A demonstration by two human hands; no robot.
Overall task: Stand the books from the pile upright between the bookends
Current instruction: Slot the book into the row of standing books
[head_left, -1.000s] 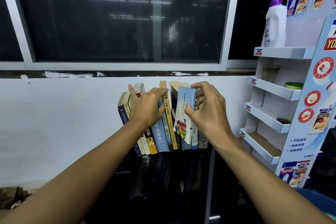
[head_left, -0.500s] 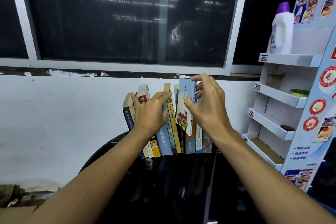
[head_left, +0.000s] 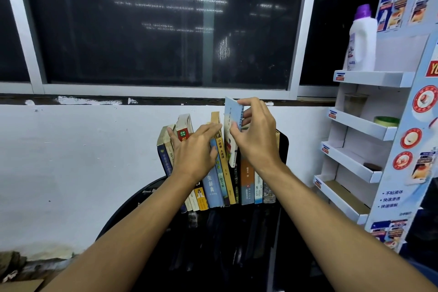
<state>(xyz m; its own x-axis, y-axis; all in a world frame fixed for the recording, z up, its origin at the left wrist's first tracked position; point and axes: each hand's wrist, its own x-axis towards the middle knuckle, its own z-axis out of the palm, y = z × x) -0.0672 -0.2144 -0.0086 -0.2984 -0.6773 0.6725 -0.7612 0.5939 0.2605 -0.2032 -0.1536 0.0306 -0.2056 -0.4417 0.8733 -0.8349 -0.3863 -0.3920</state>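
A row of upright books stands on a black glossy table against the white wall. My right hand pinches a thin light-blue book near its top, holding it upright and raised above a gap in the row. My left hand presses with spread fingers against the spines of the left group of books, which lean leftward. A black bookend shows at the right end of the row, behind my right hand. The left bookend is hidden.
A white cardboard display rack stands close on the right, with a white detergent bottle on its top shelf. A dark window fills the wall above the books. Cardboard and debris lie at the bottom left.
My right hand has lifted the light-blue book higher and turned it more upright over the gap. My left hand still pushes the left books aside. The camera has tilted slightly.
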